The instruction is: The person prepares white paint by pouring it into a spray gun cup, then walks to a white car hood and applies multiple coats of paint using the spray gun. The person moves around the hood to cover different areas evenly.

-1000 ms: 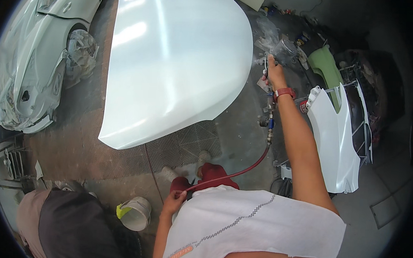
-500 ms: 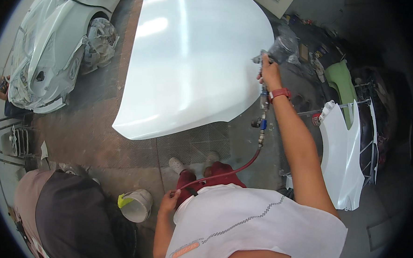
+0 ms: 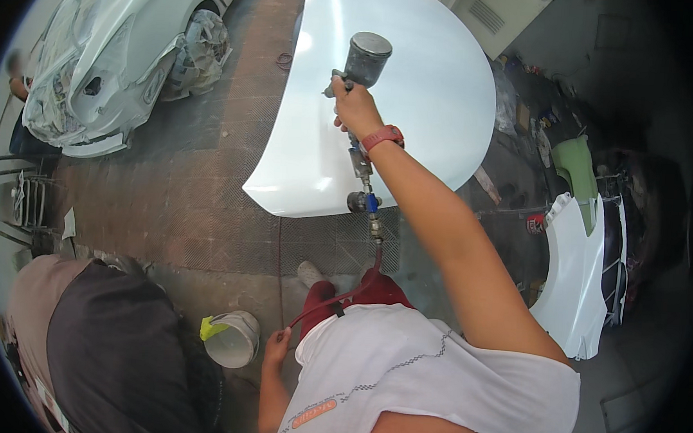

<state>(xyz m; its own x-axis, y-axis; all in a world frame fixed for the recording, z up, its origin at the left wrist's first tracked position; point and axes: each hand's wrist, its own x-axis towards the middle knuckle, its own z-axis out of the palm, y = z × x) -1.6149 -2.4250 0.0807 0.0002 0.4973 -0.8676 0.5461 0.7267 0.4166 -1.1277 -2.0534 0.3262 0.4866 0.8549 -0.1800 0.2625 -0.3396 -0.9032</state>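
My right hand (image 3: 355,107) is wrapped round the grip of a paint spray gun (image 3: 367,59), whose dark cup stands on top. The gun is held over the white car hood (image 3: 426,119), toward its left edge. Below the hand hang metal air fittings (image 3: 362,170) with a blue valve and a gauge. From them a dark red air hose (image 3: 374,261) curves down across my body. Near my waist, my left hand (image 3: 279,340) is closed on that hose. Whether the trigger is pressed, I cannot make out.
A white car (image 3: 124,56) with masked front and wheel stands at the far left, a person beside it. A white bucket (image 3: 238,344) with a yellow-green cloth and a dark covered shape (image 3: 120,354) are at lower left. White (image 3: 574,275) and green (image 3: 575,170) fenders hang right.
My right hand has swept the spray gun leftward from the hood's right edge across its surface. The hose follows. My left hand keeps its hold, and the view has shifted slightly.
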